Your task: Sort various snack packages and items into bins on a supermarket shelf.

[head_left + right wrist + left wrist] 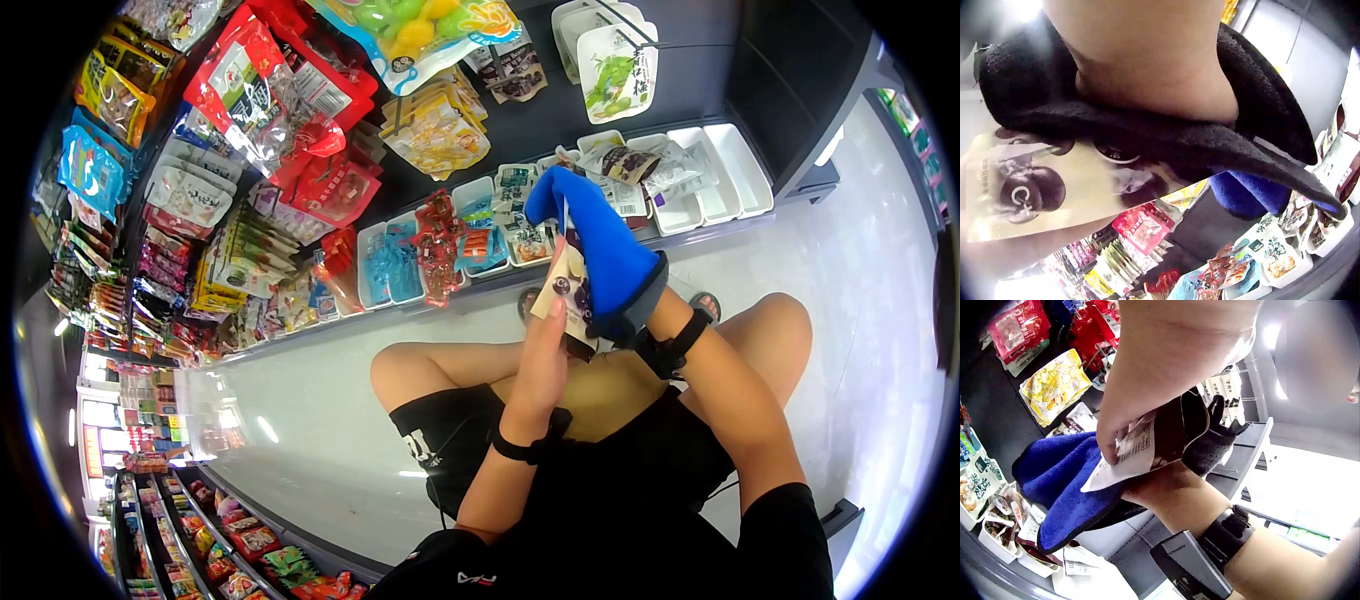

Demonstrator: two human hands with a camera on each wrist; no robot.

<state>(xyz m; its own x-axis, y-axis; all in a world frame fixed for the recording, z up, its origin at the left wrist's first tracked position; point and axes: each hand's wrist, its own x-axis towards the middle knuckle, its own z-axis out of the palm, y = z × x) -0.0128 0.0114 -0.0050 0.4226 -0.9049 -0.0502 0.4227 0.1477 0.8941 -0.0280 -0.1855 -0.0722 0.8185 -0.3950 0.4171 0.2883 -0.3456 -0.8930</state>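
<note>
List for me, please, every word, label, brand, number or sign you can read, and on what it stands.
"C+", apparently, on the cream plastic pouch with dark round fruit pictured.
Too small or blurred: that pouch's other print;
characters on the hanging white pouch with green print;
the white marking on the black cloth shorts;
labels on the other coloured packets.

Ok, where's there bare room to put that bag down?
The rightmost tub, next to the black panel, looks bare; so does the floor beside the left knee. Tubs left of the blue cloth are crowded with packets.
</note>
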